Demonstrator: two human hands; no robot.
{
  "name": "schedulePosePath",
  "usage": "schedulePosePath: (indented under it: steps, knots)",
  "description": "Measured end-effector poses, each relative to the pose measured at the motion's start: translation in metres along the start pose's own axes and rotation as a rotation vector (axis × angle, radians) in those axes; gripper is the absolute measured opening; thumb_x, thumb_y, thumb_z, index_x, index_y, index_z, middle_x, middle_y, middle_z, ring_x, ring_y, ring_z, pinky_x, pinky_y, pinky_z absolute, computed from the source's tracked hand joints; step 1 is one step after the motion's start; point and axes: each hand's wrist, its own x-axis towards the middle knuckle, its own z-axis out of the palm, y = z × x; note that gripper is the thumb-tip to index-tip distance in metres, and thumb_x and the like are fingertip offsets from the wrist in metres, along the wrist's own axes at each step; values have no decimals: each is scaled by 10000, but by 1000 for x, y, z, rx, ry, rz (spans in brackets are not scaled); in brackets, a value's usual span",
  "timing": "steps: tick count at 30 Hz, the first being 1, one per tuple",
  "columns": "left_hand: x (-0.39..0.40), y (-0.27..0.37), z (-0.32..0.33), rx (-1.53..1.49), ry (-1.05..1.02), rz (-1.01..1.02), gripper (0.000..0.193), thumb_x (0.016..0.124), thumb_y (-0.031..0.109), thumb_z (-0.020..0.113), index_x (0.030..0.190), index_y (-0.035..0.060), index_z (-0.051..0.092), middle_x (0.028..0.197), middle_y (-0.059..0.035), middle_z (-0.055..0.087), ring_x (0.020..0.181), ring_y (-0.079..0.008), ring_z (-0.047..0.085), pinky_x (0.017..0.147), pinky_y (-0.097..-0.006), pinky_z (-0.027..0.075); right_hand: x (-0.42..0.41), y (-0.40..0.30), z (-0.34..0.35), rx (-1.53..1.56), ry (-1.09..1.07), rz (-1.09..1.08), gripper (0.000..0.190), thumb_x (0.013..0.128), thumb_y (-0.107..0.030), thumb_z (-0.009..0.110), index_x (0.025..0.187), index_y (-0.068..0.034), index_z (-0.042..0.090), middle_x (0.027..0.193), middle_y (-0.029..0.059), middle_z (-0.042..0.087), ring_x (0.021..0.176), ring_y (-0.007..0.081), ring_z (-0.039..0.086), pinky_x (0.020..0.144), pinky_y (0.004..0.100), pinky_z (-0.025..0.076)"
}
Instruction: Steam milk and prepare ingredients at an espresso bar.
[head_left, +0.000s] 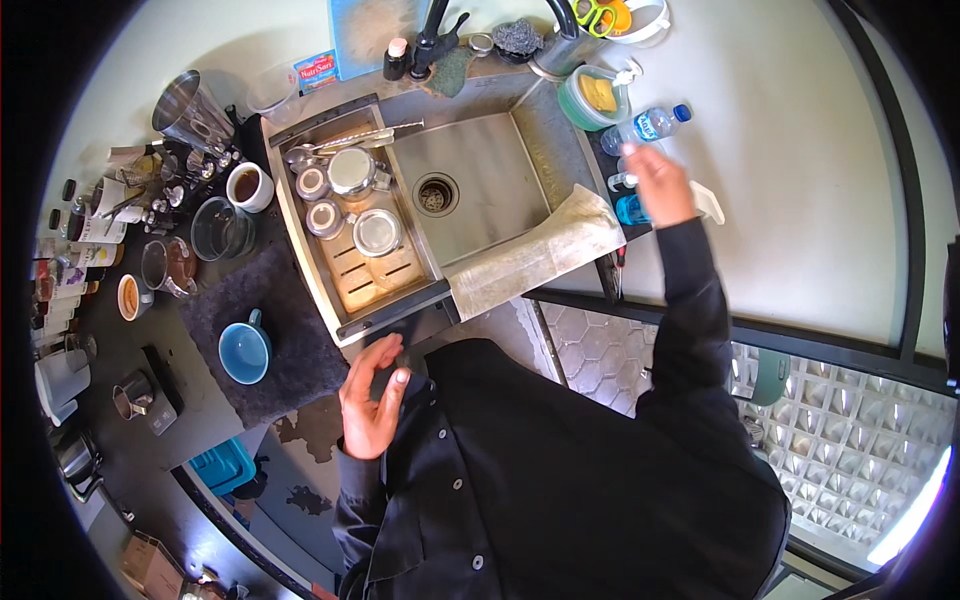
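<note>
My left hand (370, 397) is raised in front of my body, empty with its fingers apart, below the near corner of the drying tray. To its left a blue cup (246, 349) stands on a dark cloth mat (304, 337). My right hand (660, 184) is over the right side of the sink, beside a water bottle (649, 129) and a bottle of blue liquid (631, 210); its fingers are curled, and whether they hold anything is unclear. A pale cloth (540, 259) hangs over the front edge of the steel sink (480, 165). Upturned metal pitchers (377, 232) and small cups (325, 219) stand in the tray.
Behind the sink stand a black faucet (427, 45), a green scouring pad (450, 73) and a tub with a yellow sponge (592, 97). Left are a white cup of dark liquid (250, 187), glass vessels (223, 229), a scale (159, 412) and several bottles. A red-handled tool (620, 259) lies right of the cloth.
</note>
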Motion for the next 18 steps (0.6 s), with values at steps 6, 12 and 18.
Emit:
schedulePosePath:
  steps: [6,12,18]
  knots:
    - [-49,30,-60,98,117,-34,381,898,228,748,1178,-21,680,1156,-168,707,1061,-282,684,927,-382,528,-136,-126,174,407,-676,-548,264,1048,-186,460,860,-11,519,722,149,506,703,376,535,665,432,434]
    - [-85,19,-136,18,435,115,316,1006,223,607,1194,-26,659,960,-131,706,878,-219,699,803,-337,546,-231,-220,238,474,-1143,-723,130,949,-183,654,978,-57,658,912,142,670,855,366,669,748,423,526]
    - [-140,-23,-267,-62,1092,78,229,1047,104,546,1225,-15,627,966,-61,685,900,-105,627,836,-250,505,-252,-337,301,498,-1086,-799,97,920,-115,669,929,-19,667,843,158,667,788,347,678,675,379,519]
